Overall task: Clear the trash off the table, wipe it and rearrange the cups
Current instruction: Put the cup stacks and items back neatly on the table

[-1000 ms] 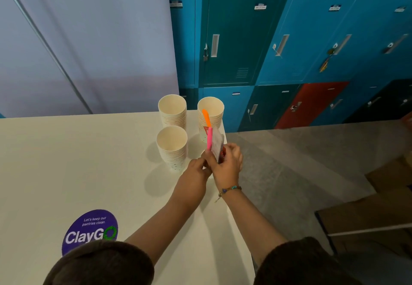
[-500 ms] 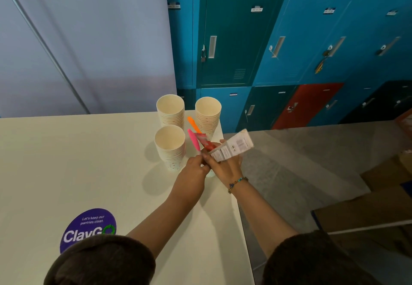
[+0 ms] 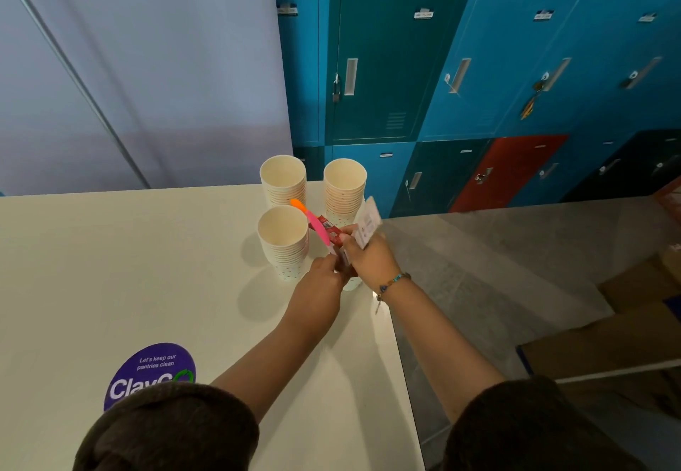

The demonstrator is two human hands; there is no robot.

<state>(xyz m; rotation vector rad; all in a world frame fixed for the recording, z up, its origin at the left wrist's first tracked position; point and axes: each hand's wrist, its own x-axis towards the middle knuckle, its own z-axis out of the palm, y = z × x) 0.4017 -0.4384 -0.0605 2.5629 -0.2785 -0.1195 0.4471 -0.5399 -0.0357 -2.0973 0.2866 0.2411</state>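
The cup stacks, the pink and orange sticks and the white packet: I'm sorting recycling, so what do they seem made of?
Cup stacks: paper, matte cream, thin rolled rims, small printed dots outside.
Pink stick and orange stick: probably plastic, from the bright, uniform, smooth colour; too blurred to be sure.
White packet, in the right hand: thin printed card or paper, flat, stiff-looking.

A dark brown left sleeve and right sleeve end near the elbows, forearms bare. The wrist of the right hand wears a thin beaded bracelet with turquoise beads and a dangling charm.
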